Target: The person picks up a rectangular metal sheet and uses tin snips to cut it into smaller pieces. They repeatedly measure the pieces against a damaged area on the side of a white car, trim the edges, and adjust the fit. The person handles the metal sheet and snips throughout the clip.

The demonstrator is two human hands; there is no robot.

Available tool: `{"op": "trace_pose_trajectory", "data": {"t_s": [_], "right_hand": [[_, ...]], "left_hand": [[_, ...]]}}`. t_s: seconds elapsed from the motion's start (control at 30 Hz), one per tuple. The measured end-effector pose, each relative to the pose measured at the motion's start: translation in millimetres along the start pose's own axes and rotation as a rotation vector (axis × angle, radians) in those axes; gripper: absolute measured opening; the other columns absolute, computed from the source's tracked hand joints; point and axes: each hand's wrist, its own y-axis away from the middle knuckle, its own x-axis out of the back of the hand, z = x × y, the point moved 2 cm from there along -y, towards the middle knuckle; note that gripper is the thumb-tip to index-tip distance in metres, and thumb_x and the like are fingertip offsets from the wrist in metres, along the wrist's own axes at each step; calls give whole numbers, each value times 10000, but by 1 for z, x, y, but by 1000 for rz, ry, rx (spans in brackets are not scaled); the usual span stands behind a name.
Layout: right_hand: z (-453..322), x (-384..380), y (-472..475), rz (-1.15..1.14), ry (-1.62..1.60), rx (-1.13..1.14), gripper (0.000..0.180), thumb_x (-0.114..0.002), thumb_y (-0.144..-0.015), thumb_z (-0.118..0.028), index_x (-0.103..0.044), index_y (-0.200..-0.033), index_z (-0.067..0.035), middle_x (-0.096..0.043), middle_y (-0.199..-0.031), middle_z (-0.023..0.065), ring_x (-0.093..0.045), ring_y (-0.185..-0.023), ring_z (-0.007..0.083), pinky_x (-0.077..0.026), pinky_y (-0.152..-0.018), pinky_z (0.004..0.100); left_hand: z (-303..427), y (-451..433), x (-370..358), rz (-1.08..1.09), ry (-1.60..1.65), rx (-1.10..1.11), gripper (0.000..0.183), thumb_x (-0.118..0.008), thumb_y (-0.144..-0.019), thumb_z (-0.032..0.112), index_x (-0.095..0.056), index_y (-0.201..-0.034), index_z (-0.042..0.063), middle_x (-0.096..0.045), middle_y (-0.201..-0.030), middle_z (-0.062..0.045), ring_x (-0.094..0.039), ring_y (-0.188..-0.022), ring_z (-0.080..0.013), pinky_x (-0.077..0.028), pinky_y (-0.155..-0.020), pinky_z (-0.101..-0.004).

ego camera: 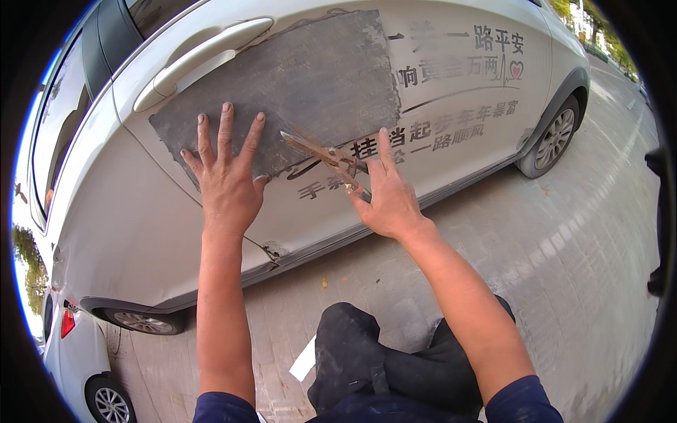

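Note:
A dark grey sheet with ragged edges point(328, 74) lies flat against the door of a white car point(449, 158), just below and beside the door handle point(211, 50). My left hand point(230, 177) presses on the sheet's lower left part with fingers spread. In my right hand point(391, 195) are rusty metal shears point(330, 156), held by their dark handles. Their blades point up and left over the sheet's lower edge. The extended index finger of that hand reaches the sheet's lower right corner. What the sheet is made of cannot be told.
Painted writing and a small heart point(516, 70) mark the door right of and below the sheet. Chipped paint point(275, 248) shows at the lower door seam. Paved ground point(476, 232) lies below, with a white strip point(304, 362) beside my knee. Another white car point(79, 343) stands at lower left.

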Motion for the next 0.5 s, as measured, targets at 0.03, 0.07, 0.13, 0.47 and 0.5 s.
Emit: {"op": "trace_pose_trajectory", "data": {"t_s": [0.03, 0.07, 0.13, 0.47, 0.5], "right_hand": [[0, 0, -1, 21, 2, 26, 507, -811, -922, -237, -593, -1265, 66, -129, -1759, 434, -701, -1159, 559, -606, -975, 551], [1, -1, -2, 4, -3, 15, 507, -811, -922, -236, -593, -1266, 66, -127, -1758, 437, -702, -1156, 558, -606, -973, 551], [1, -2, -3, 20, -5, 31, 508, -812, -921, -233, -591, -1266, 67, -121, -1756, 442, -704, -1151, 557, -606, -969, 550], [-2, 0, -7, -91, 61, -26, 486, -812, -932, -245, -594, -1235, 66, -78, -1759, 450, -709, -1160, 541, -598, -979, 552], [-2, 0, -7, -87, 63, -21, 492, -815, -931, -247, -595, -1239, 67, -74, -1760, 449, -708, -1163, 540, -596, -982, 553]], "left_hand": [[0, 0, 0, 3, -1, 2, 1152, -1018, -716, 179, -454, -1692, 416, -222, -1842, -37, -147, -1699, -417, -289, -1250, -819], [0, 0, 0, 5, -1, 3, 1153, -1019, -714, 180, -454, -1692, 418, -223, -1841, -36, -150, -1698, -418, -291, -1248, -820], [0, 1, -1, 7, 0, 8, 1158, -1022, -711, 185, -454, -1691, 423, -224, -1841, -34, -154, -1697, -418, -296, -1246, -821], [0, 0, -5, -9, -18, 16, 1168, -1033, -705, 250, -441, -1690, 460, -194, -1849, -12, -145, -1698, -411, -295, -1237, -835], [0, 0, -5, 14, -25, 4, 1163, -1033, -708, 262, -441, -1689, 461, -187, -1850, -8, -141, -1699, -409, -290, -1237, -838]]}}
